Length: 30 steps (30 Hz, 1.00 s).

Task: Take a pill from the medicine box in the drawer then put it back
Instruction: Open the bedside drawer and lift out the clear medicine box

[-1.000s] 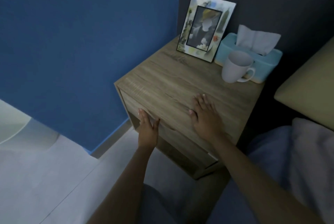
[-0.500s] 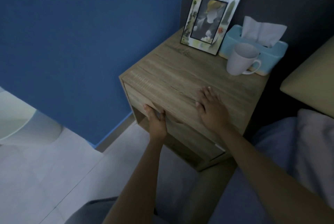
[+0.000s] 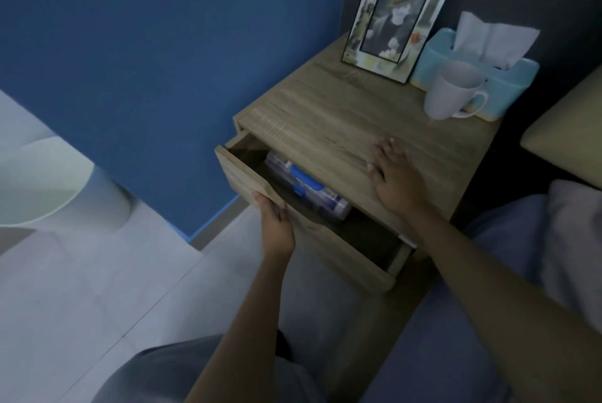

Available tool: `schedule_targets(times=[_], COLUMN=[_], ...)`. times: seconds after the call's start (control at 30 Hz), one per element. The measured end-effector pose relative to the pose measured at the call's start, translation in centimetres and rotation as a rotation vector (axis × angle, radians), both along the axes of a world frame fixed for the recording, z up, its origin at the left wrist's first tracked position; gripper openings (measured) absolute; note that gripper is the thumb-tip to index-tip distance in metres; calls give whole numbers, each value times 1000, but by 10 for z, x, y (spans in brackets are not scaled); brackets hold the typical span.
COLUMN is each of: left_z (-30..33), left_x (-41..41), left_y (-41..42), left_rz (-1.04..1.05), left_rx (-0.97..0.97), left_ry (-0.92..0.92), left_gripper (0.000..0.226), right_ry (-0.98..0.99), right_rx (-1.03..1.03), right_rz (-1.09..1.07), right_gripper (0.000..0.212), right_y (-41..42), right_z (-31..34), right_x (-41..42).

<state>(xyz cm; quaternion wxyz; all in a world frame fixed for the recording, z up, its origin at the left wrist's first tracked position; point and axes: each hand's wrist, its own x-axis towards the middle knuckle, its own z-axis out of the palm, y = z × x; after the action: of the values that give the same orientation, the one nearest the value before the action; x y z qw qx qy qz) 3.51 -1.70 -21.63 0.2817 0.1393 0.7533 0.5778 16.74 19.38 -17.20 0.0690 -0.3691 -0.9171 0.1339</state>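
The left hand (image 3: pixel 277 226) clenches the drawer (image 3: pixel 247 174) front to expose the medicine box (image 3: pixel 306 183), while the right hand (image 3: pixel 395 174), flat and released, steadies the nightstand (image 3: pixel 342 116).

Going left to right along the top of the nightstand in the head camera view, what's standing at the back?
Picture frame → white mug → blue tissue box. The mug stands in front of the tissue box's left part, so those two overlap somewhat.
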Motion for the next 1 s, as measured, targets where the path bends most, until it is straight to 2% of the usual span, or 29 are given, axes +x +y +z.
schedule_targets(times=[0.33,0.47,0.57,0.67,0.8,0.93,1.0], left_z=[-2,8,24,43,55,50,45], left_x=[14,14,3,-10,-40,-83,-101], left_y=[-63,-77,-74,-58,-26,-9,-3], left_rz=[166,317,407,322,72,-217,-307], left_rx=[-43,-38,17,51,-58,-288,-398], left_ry=[133,174,287,452,440,424,402], left_gripper=[63,66,67,60,58,53,52], right_ry=[6,6,11,13,50,328,415], right_rx=[-14,-11,-19,-20,-31,28,-67], right_rz=[-15,-18,-21,-17,-58,-144,-161], right_gripper=[54,53,53,53,55,56,57], right_y=[-2,-2,-1,-3,-9,-65,-116], right_z=[3,4,3,2,10,22,21], right_x=[-1,-2,-1,1,0,4,1])
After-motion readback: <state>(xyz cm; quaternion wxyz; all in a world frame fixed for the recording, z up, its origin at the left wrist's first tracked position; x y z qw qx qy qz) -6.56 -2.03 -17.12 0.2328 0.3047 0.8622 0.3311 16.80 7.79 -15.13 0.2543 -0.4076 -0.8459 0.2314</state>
